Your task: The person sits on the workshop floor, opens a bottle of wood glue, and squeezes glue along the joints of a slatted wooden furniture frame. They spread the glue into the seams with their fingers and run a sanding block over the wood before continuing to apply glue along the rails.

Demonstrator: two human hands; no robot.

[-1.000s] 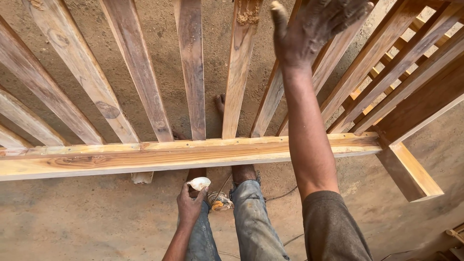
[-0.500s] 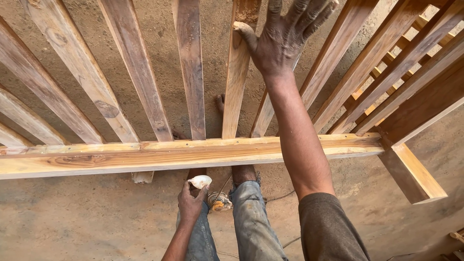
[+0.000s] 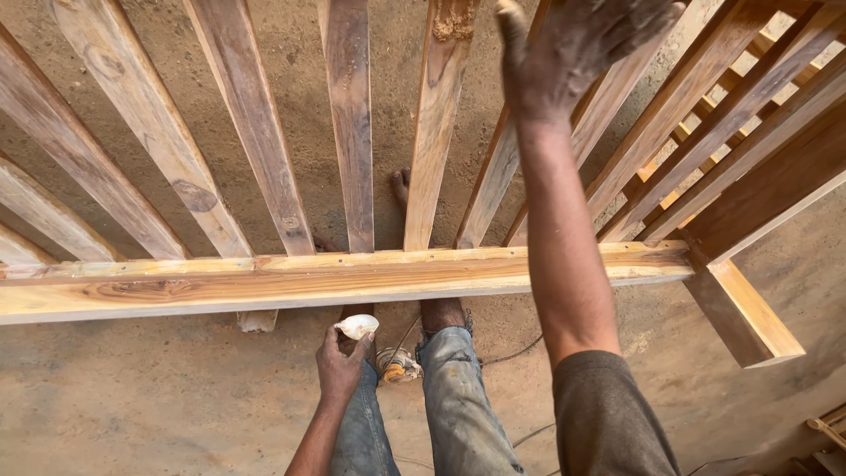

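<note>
- right hand (image 3: 577, 48) raised at top of frame, dusty, fingers spread flat, holding nothing; it sits over the slats, contact with the wood can't be confirmed.
- left hand (image 3: 339, 361) low, below the rail, fingers pinched around a small whitish lump (image 3: 357, 326).
- lump is just under the near edge of the light wooden rail (image 3: 352, 278), which runs across the frame.
- wooden slats (image 3: 348, 123) fan away from the rail; one pale slat (image 3: 438, 123) has a rough patch near its top.
- thicker frame post (image 3: 745, 313) joins the rail's right end.
- jeans-clad legs on the dusty concrete floor (image 3: 132, 405); small yellow-and-grey tool (image 3: 395, 363) by the foot.
</note>
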